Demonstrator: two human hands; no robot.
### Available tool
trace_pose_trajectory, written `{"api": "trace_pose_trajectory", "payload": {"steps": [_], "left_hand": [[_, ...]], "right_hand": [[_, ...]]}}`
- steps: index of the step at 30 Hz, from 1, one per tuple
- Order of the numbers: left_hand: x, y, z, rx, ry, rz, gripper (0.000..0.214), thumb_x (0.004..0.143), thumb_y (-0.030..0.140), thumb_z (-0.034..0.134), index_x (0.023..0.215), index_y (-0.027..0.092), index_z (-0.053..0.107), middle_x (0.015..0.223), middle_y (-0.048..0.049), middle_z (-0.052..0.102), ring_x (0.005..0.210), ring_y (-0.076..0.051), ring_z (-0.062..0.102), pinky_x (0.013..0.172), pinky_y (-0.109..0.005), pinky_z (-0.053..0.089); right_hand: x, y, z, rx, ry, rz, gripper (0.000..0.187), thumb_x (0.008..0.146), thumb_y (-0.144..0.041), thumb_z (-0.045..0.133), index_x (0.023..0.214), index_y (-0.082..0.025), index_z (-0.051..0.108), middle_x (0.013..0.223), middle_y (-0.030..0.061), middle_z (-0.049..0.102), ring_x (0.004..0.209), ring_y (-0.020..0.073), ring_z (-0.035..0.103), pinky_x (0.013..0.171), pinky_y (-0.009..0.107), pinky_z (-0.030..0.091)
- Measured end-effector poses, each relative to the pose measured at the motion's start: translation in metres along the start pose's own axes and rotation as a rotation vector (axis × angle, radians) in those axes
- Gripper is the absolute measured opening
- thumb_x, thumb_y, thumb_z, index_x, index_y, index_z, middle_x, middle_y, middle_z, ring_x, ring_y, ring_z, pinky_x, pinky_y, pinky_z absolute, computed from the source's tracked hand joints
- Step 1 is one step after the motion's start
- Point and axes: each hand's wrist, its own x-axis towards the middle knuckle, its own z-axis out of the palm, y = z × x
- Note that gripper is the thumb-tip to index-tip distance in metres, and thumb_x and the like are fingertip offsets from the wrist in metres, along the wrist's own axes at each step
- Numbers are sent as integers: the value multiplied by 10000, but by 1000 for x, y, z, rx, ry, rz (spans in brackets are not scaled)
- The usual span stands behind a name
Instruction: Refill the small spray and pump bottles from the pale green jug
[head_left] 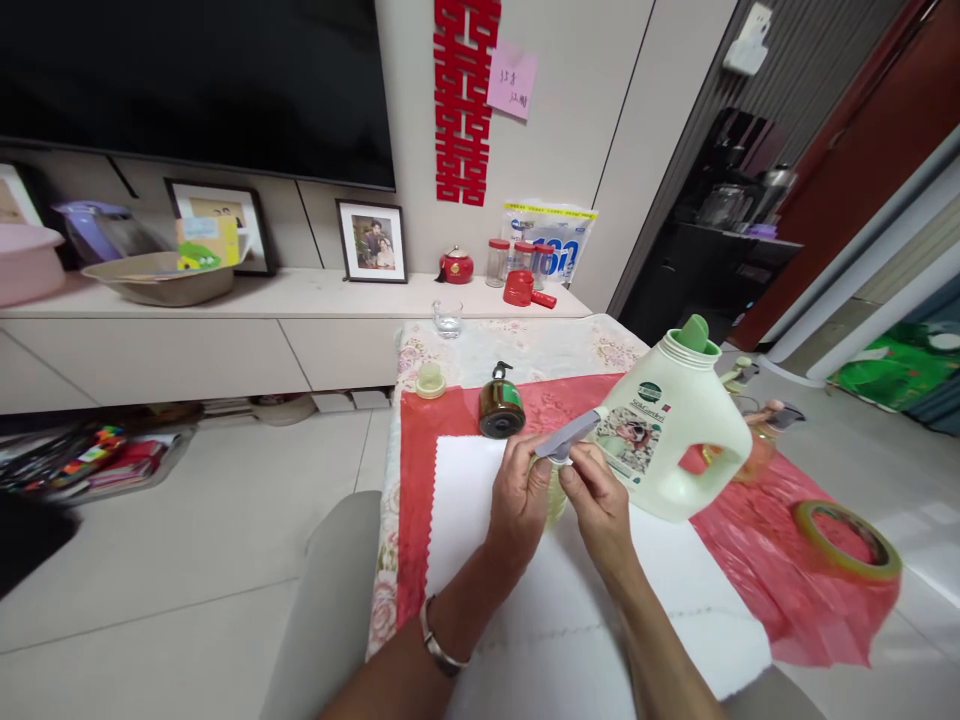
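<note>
My left hand (519, 500) is closed round a small translucent yellow-green pump bottle (556, 500), held upright over the white cloth. Its grey pump head (568, 436) points up and to the right. The fingers and thumb of my right hand (600, 500) pinch the collar under that head from the other side. Most of the bottle is hidden by my hands. Just behind the right hand stands a large pale green jug (705, 400), with a green spout showing in its uncapped neck. A brown pump bottle (501, 408) lies beyond my left hand, its base towards me.
A pale cap (430, 380) and a glass cup (448, 318) sit at the table's far left. Right of the jug are an orange-tinted bottle (759, 455) and a roll of tape (847, 540) on red plastic sheeting (780, 580). A white cabinet (330, 300) runs behind.
</note>
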Motion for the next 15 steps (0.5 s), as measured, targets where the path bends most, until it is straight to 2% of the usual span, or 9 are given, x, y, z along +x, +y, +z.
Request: {"api": "trace_pose_trajectory", "payload": {"steps": [5, 8, 11, 15], "left_hand": [[-8, -4, 3, -99, 66, -103, 365, 1005, 497, 482, 1253, 232, 513, 1222, -92, 629, 1122, -235, 625, 985, -380, 489], [-9, -4, 4, -118, 64, -126, 381, 989, 524, 507, 1238, 237, 512, 1182, -83, 647, 1102, -237, 633, 976, -377, 489], [-7, -2, 5, -84, 81, -109, 348, 998, 521, 488, 1173, 228, 557, 1104, -69, 631, 1054, -228, 620, 967, -374, 484], [-5, -2, 6, -41, 115, -44, 323, 1001, 508, 490, 1084, 212, 590, 1058, -63, 574, 1021, -222, 596, 952, -379, 483]], "right_hand": [[-6, 7, 5, 67, 45, 83, 367, 925, -484, 669, 1107, -169, 712, 954, 53, 581, 813, 130, 523, 766, 251, 455], [-8, 12, 12, 148, 88, 157, 419, 892, -520, 695, 1079, -145, 687, 1010, 75, 608, 883, 154, 555, 820, 269, 471], [-10, 20, 19, 285, 70, 225, 497, 862, -561, 716, 1084, -123, 642, 1070, 108, 624, 909, 174, 596, 834, 293, 505], [-11, 29, 21, 447, 13, 266, 547, 865, -590, 713, 1126, -116, 633, 1031, 113, 632, 885, 181, 616, 808, 300, 531]]}}
